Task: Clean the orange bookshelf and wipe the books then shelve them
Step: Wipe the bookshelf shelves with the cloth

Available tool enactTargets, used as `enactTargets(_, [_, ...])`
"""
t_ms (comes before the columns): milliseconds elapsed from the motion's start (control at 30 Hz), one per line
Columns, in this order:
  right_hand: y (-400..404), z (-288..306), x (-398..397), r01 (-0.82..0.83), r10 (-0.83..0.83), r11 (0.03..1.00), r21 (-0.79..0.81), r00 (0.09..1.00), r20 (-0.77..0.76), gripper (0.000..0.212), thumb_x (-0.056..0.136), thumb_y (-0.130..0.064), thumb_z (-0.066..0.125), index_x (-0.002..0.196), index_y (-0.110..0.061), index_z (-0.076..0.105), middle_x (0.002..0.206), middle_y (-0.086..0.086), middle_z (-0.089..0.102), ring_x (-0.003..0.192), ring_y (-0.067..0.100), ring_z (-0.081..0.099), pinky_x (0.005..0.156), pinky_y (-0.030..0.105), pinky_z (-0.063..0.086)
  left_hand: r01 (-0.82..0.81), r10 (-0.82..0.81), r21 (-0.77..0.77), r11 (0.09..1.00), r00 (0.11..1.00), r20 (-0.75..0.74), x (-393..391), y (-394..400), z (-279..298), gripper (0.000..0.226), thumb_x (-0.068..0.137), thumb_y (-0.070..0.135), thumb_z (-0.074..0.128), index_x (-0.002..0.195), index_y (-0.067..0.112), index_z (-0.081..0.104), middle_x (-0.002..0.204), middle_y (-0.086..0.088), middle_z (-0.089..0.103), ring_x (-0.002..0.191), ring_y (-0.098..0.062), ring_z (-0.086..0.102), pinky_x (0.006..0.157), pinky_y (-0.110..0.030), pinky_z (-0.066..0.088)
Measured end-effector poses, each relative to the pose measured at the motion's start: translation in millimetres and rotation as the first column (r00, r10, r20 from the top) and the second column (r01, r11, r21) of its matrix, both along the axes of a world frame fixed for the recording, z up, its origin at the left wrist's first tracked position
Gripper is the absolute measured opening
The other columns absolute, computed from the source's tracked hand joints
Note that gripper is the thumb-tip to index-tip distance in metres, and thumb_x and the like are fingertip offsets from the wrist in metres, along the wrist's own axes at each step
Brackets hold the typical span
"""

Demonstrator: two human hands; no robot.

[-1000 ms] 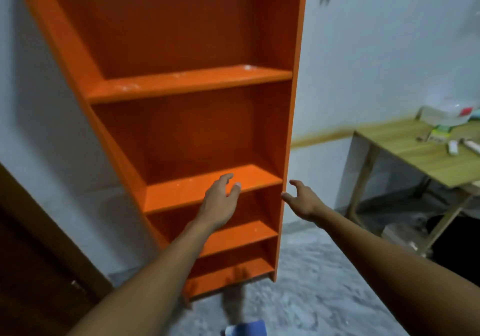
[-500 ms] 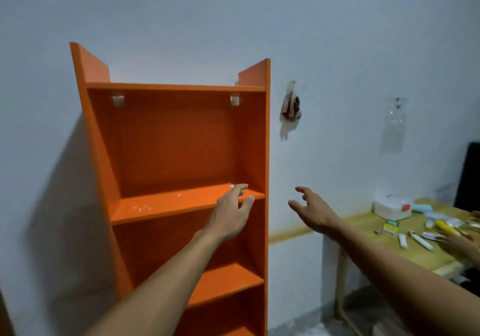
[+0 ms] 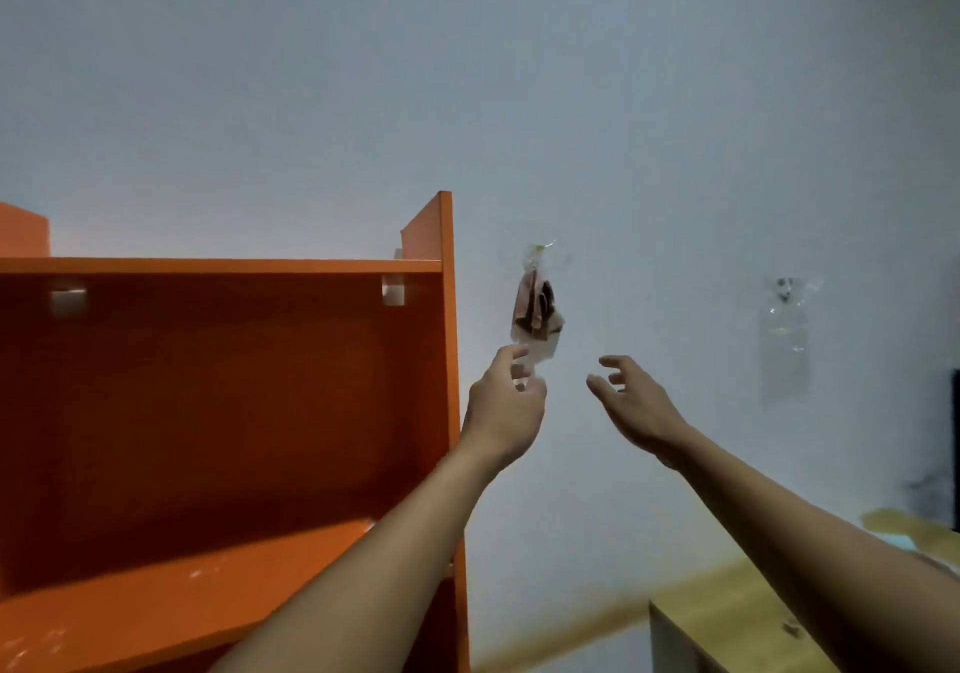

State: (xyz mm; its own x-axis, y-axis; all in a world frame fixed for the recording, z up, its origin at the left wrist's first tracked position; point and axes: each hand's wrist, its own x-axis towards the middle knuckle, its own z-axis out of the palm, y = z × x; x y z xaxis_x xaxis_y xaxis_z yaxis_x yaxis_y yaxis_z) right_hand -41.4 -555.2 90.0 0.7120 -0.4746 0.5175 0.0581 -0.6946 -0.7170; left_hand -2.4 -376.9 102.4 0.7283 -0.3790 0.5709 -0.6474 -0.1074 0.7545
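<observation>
1. Grip state: the left hand (image 3: 501, 407) and the right hand (image 3: 636, 402) are both raised with fingers loosely spread; each grip is released and holds nothing.
2. Task item: the orange bookshelf (image 3: 223, 412) stands directly left of the left grip, its upright side panel just beside the left wrist. No books and no wiping cloth can be seen.
3. Nearest object: a small clear plastic bag (image 3: 537, 308) with dark and pinkish contents hangs on the wall (image 3: 675, 126) just above the left fingertips. Whether a fingertip touches it cannot be told.
4. Risk: the hanging bag appears lightly fixed; judged from its thin film, a hard pull could tear it or bring it down.
5. Risk: pale specks on the shelf board (image 3: 171, 599), below and left of the left grip, suggest dust; shelving books before wiping would likely transfer it to them.
6. Materials: the bookshelf is flat, smooth, sharp-edged board, with two pale brackets under the top board. The wall is matt and plain.
7. A second clear bag (image 3: 784, 345) hangs right of the right grip. A wood-grain table (image 3: 737, 615) sits below that grip.
</observation>
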Motion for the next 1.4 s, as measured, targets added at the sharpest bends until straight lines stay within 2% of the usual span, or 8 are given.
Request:
enactTargets(367, [-122,85,183,-0.163,0.149,0.983,0.082,0.977,0.153,0.052,0.097,-0.045,0.052,0.142,-0.019,0.047,0.139,0.008,0.054,0.119,0.02,0.053,0.091,0.032,0.044,-0.22,0.22,0.104,0.97,0.975,0.016,185,-143,82,0.064,0.087,-0.001,0.046,0.144,0.027,0.044,0.132,-0.007,0.056,0.113,-0.028,0.056,0.096,-0.046,0.051])
enactTargets(533, [-123,108,242,-0.265,0.243,0.959,0.104,0.952,0.185,0.057,0.094,-0.048,0.056,0.142,-0.018,0.047,0.131,0.003,0.057,0.121,0.021,0.055,0.104,0.043,0.046,-0.188,0.186,0.18,0.966,0.982,0.028,241,-164,98,0.059,0.093,0.0,0.042,0.148,0.02,0.041,0.14,-0.008,0.053,0.123,-0.028,0.054,0.088,-0.034,0.05])
enactTargets(633, [-122,111,265,-0.243,0.216,0.964,0.111,0.953,0.211,0.025,0.091,-0.035,0.061,0.106,-0.017,0.066,0.098,0.001,0.069,0.097,0.024,0.066,0.087,0.043,0.056,-0.142,0.145,0.168,0.976,0.989,-0.006,260,-174,100,0.049,0.096,0.007,0.046,0.144,0.019,0.046,0.126,-0.006,0.063,0.113,-0.027,0.061,0.089,-0.037,0.054])
enactTargets(733, [-127,115,280,-0.176,0.125,0.965,0.194,0.961,0.248,0.018,0.089,-0.018,0.051,0.074,-0.011,0.059,0.072,0.009,0.063,0.071,0.03,0.06,0.06,0.035,0.051,-0.148,0.152,0.16,0.976,0.988,-0.016,272,-179,102,0.052,0.092,0.008,0.047,0.143,0.02,0.046,0.114,-0.005,0.065,0.111,-0.027,0.061,0.096,-0.037,0.051])
enactTargets(867, [-133,131,275,-0.276,0.133,0.903,0.329,0.908,0.398,0.019,0.092,-0.013,0.044,0.086,-0.01,0.062,0.077,0.005,0.064,0.07,0.023,0.06,0.06,0.031,0.05,-0.129,0.132,0.073,0.989,0.991,-0.032,273,-182,108,0.06,0.085,0.018,0.047,0.145,0.022,0.042,0.097,-0.009,0.064,0.099,-0.034,0.064,0.095,-0.048,0.053])
enactTargets(1067, [-140,139,221,-0.529,0.375,0.777,0.34,0.824,0.425,0.022,0.096,-0.005,0.041,0.091,-0.011,0.061,0.048,-0.006,0.053,0.04,0.008,0.048,0.039,0.018,0.038,-0.088,0.077,-0.114,0.99,0.992,-0.096,256,-188,118,0.055,0.079,0.055,0.054,0.127,0.029,0.058,0.12,-0.009,0.066,0.108,-0.03,0.066,0.094,-0.051,0.055])
enactTargets(1233, [-144,115,176,-0.62,0.509,0.68,0.392,0.784,0.355,0.026,0.098,-0.006,0.045,0.117,-0.009,0.062,0.089,0.011,0.069,0.074,0.019,0.066,0.061,0.03,0.056,0.037,-0.061,-0.135,0.99,0.982,-0.178,203,-173,95,0.028,0.101,0.036,0.052,0.095,0.014,0.068,0.093,0.0,0.07,0.085,-0.015,0.066,0.08,-0.032,0.056])
enactTargets(1400, [-138,76,133,-0.58,0.521,0.696,0.424,0.814,0.259,0.024,0.097,-0.011,0.05,0.115,-0.014,0.065,0.095,0.017,0.057,0.07,0.027,0.055,0.056,0.031,0.046,-0.06,0.043,-0.12,0.991,0.989,-0.142,159,-155,54,0.028,0.095,0.036,0.059,0.086,0.013,0.071,0.093,-0.01,0.074,0.09,-0.03,0.07,0.083,-0.046,0.057])
